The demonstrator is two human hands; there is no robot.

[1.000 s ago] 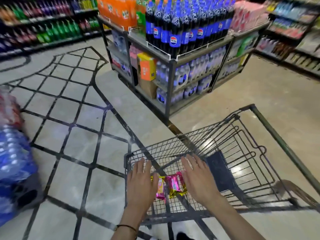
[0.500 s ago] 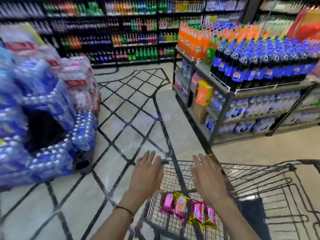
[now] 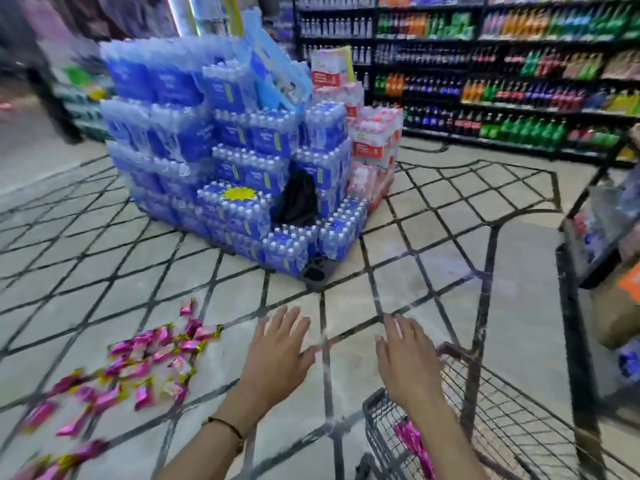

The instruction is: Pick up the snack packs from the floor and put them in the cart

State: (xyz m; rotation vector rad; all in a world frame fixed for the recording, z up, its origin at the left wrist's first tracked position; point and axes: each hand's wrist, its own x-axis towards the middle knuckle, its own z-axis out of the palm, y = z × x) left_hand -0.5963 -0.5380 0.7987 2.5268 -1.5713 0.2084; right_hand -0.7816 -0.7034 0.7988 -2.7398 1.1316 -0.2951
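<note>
Several pink and gold snack packs [image 3: 138, 362] lie scattered on the tiled floor at the lower left. The wire cart [image 3: 491, 424] stands at the lower right, with a few pink packs [image 3: 410, 439] lying in its basket. My left hand [image 3: 277, 348] hovers over the floor between the scattered packs and the cart, fingers spread and empty. My right hand [image 3: 405, 358] is above the cart's near corner, also spread and holding nothing.
A tall stack of shrink-wrapped water bottle packs [image 3: 242, 161] stands on the floor ahead. Drink shelves [image 3: 502, 71] line the back wall. A shelf unit with boxes [image 3: 606, 244] rises at the right edge, close to the cart.
The view has swung left from the cart toward the floor. Both hands lifted out of the basket, leaving the packs in it, and the scattered packs came into sight.
</note>
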